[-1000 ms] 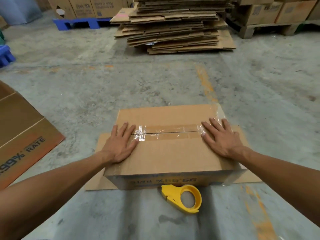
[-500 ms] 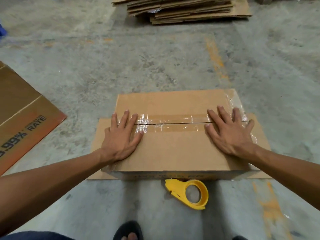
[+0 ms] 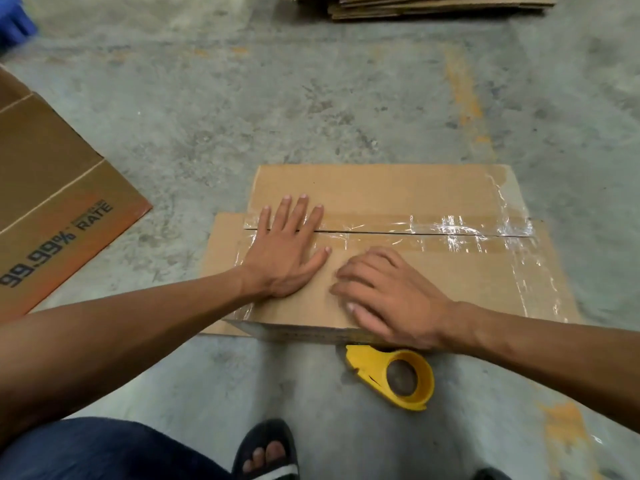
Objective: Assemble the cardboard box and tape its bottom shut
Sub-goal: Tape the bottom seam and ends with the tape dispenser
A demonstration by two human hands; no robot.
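Cardboard box [image 3: 398,188] sits on a flat cardboard sheet [image 3: 221,244] on the concrete floor [image 3: 277,109], taped face up. Clear tape [image 3: 450,233] runs along the centre seam between the two flaps, with more clear tape wrinkled down the right end of the top face.

Left hand [image 3: 287,258] lies flat and spread on the box top near its left end — palm down, fingers extended across the seam and the tape, grasping nothing. Right hand [image 3: 391,299] rests on the near flap just beside the left hand, fingers loosely curled and pointing left, thumb near the front edge; it holds nothing that can be seen. Both hands are touching the cardboard, close together but not overlapping.

Yellow tape dispenser [image 3: 398,377] lies on the floor just in front of the box's near edge, below the right wrist, untouched.

Second box [image 3: 52,202] printed "99.99% RATE" stands well apart at left. Stack of flattened cardboard [image 3: 433,5] lies at the top edge of view. Sandalled foot [image 3: 266,452] and a blue trouser leg [image 3: 104,452] show at the bottom — a dark shape at bottom right is too cropped to identify
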